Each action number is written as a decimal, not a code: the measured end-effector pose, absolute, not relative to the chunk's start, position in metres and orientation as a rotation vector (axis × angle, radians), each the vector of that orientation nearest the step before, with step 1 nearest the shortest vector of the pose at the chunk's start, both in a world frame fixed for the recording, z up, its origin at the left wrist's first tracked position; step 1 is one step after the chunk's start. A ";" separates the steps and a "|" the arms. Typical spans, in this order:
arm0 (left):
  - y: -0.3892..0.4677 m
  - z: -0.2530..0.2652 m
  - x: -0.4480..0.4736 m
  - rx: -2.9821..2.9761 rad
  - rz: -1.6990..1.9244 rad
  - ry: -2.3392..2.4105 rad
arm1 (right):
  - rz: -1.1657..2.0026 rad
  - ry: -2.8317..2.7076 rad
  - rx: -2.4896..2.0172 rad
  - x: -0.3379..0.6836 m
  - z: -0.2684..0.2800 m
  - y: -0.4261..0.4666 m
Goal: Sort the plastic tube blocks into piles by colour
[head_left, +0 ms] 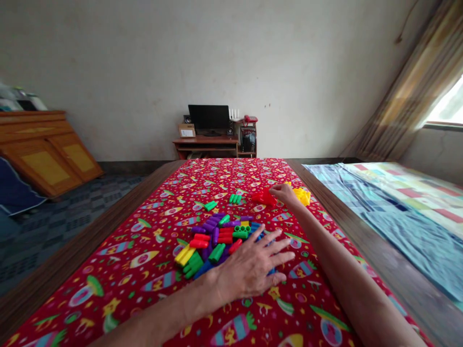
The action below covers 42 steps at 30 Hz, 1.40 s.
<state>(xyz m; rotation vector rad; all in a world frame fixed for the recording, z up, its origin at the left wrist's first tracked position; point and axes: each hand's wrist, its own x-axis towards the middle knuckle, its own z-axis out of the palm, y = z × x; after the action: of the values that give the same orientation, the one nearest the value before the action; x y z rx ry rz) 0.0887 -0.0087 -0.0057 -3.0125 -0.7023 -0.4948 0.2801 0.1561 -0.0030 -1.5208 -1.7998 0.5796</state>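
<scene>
Palm down with its fingers spread, my left hand [255, 262] rests on the right side of a mixed pile of plastic building blocks [217, 236] in purple, red, green, yellow and blue. Blue blocks show partly under its fingers. Farther off, my right hand [285, 193] has its fingers closed at a small heap of red building blocks [263, 196], apparently pinching one; its fingertips are partly hidden. Just beyond that wrist lie yellow blocks [302, 196]. Green blocks [235, 198] sit left of the red heap, with another green block [211, 206] nearer the pile.
A red patterned cloth [137, 289] covers the long wooden table [321, 212]. Past its far end stands a desk [206, 140] with a monitor [209, 117]. At the right is a bed-like surface with a blue sheet [361, 207]; a wooden cabinet [47, 149] stands left.
</scene>
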 end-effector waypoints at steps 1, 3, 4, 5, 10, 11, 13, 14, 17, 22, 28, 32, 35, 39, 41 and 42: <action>-0.012 -0.012 0.092 -3.015 -0.449 -0.663 | 0.532 -1.814 -1.558 0.277 -0.004 0.155; -0.015 -0.024 0.095 -3.004 -0.390 -0.654 | 0.464 -1.808 -1.628 0.273 -0.006 0.154; -0.014 -0.028 0.095 -2.993 -0.374 -0.681 | 0.441 -1.804 -1.646 0.271 -0.006 0.153; -0.013 -0.031 0.094 -2.976 -0.372 -0.725 | 0.407 -1.798 -1.667 0.270 -0.006 0.153; -0.007 -0.028 0.089 -2.853 -0.414 -0.965 | 0.161 -1.851 -1.695 0.265 -0.002 0.150; -0.005 -0.026 0.087 -2.831 -0.415 -1.001 | 0.141 -1.863 -1.662 0.263 0.000 0.149; -0.002 -0.024 0.084 -2.798 -0.415 -1.061 | 0.127 -1.890 -1.581 0.258 0.005 0.146; 0.000 -0.024 0.081 -2.789 -0.415 -1.084 | 0.137 -1.919 -1.536 0.254 0.008 0.144; 0.008 -0.022 0.073 -2.793 -0.421 -1.127 | 0.243 -2.091 -1.381 0.242 0.016 0.136; 0.030 -0.009 0.050 -2.885 -0.522 -1.214 | 0.552 -2.509 -1.166 0.221 0.013 0.122; 0.054 -0.003 -0.002 -2.966 -0.879 -1.299 | 0.483 -2.641 -1.139 0.211 0.008 0.117; 0.049 -0.013 -0.018 -2.820 -0.628 -1.550 | 0.477 -2.690 -1.087 0.212 0.014 0.114; 0.044 -0.015 -0.014 -2.774 -0.416 -1.622 | 0.482 -2.697 -1.044 0.213 0.018 0.111; 0.043 0.000 -0.008 -2.712 -0.436 -1.761 | 0.380 -2.618 -1.074 0.208 0.026 0.102; 0.043 0.008 -0.009 -2.619 -0.576 -1.922 | 0.348 -2.572 -1.051 0.202 0.029 0.095; 0.043 0.011 -0.010 -2.590 -0.684 -1.991 | 0.364 -2.560 -0.996 0.199 0.031 0.091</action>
<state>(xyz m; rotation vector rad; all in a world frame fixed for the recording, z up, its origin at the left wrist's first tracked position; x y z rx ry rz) -0.0097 0.0435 0.0110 -2.5903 -1.9913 -0.6837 0.1990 0.0910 0.0306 -0.9961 -2.5596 0.3643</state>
